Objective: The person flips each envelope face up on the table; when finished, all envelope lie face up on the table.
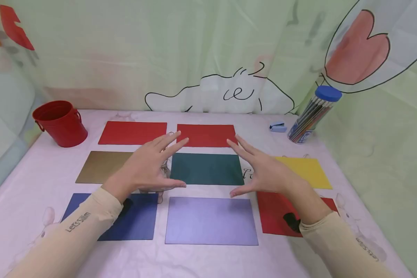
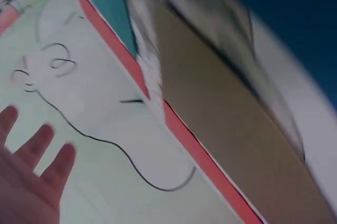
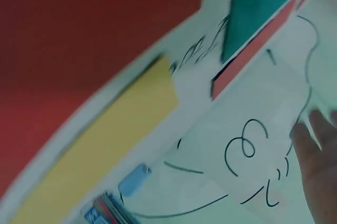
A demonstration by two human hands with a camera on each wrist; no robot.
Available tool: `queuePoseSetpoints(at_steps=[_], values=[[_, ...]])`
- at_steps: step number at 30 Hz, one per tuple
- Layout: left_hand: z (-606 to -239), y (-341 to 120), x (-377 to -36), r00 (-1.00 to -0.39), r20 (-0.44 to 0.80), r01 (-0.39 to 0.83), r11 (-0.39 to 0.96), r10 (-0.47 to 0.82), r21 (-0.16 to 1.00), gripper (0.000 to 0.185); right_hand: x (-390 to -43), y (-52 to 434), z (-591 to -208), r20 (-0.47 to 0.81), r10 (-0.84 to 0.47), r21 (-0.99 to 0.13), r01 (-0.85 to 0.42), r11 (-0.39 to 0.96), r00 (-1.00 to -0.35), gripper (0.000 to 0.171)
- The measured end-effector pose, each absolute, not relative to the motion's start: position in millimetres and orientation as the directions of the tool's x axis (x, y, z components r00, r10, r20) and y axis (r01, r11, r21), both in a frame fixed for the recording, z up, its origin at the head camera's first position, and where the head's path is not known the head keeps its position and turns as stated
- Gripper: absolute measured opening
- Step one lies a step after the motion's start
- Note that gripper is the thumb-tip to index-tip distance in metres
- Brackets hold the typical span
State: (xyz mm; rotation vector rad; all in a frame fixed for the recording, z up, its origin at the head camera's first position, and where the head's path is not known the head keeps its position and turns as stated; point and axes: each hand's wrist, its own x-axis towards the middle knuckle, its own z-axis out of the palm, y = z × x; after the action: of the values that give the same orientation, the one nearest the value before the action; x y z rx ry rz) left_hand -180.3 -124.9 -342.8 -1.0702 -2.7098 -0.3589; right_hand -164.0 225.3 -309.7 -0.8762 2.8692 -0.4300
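My left hand (image 1: 149, 164) hovers with fingers spread between the brown sheet (image 1: 99, 166) and the dark green sheet (image 1: 206, 169). Facing it, my right hand (image 1: 269, 170) is held over the gap between the green sheet and the yellow sheet (image 1: 309, 170), thumb and fingers apart. Neither hand holds anything. Below the left forearm lies a blue sheet (image 1: 139, 220), partly covered by the sleeve. A red sheet (image 1: 276, 216) is partly hidden under the right wrist. Between the forearms a lavender sheet (image 1: 211, 222) lies flat. In both wrist views, fingers appear at the edge, empty.
Two more red sheets, the left one (image 1: 133, 132) and the right one (image 1: 205, 135), form the back row. A red bucket (image 1: 60, 125) stands at the back left. At the back right are a small blue stapler (image 1: 278, 127) and a blue-lidded tube of pencils (image 1: 312, 116).
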Motion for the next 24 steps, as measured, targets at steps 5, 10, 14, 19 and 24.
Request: queuePoseSetpoints(at_steps=[5, 10, 14, 19, 24], values=[[-349.2, -124.8, -157.7, -0.702, 0.244, 0.711, 0.636, 0.670, 0.299, 0.109, -147.1, 224.3, -317.8, -0.071, -0.610, -0.532, -0.487, 0.692, -0.789, 0.116], [-355.6, -124.7, -136.5, -0.719, 0.167, 0.662, 0.591, 0.675, 0.461, 0.110, -135.7, 227.4, -328.0, -0.091, -0.658, -0.634, -0.466, 0.617, -0.747, 0.111], [-359.4, -123.6, -127.6, -0.703, 0.072, 0.613, 0.552, 0.707, 0.566, 0.109, -132.3, 228.6, -335.9, -0.153, -0.676, -0.656, -0.437, 0.615, -0.721, 0.106], [-362.9, -120.1, -124.1, -0.644, -0.010, 0.588, 0.503, 0.765, 0.633, 0.114, -132.0, 228.0, -342.0, -0.185, -0.690, -0.676, -0.419, 0.606, -0.700, 0.091], [-367.7, -117.9, -121.4, -0.607, -0.021, 0.630, 0.497, 0.795, 0.597, 0.117, -131.1, 228.9, -342.3, -0.194, -0.705, -0.670, -0.432, 0.603, -0.682, 0.086]])
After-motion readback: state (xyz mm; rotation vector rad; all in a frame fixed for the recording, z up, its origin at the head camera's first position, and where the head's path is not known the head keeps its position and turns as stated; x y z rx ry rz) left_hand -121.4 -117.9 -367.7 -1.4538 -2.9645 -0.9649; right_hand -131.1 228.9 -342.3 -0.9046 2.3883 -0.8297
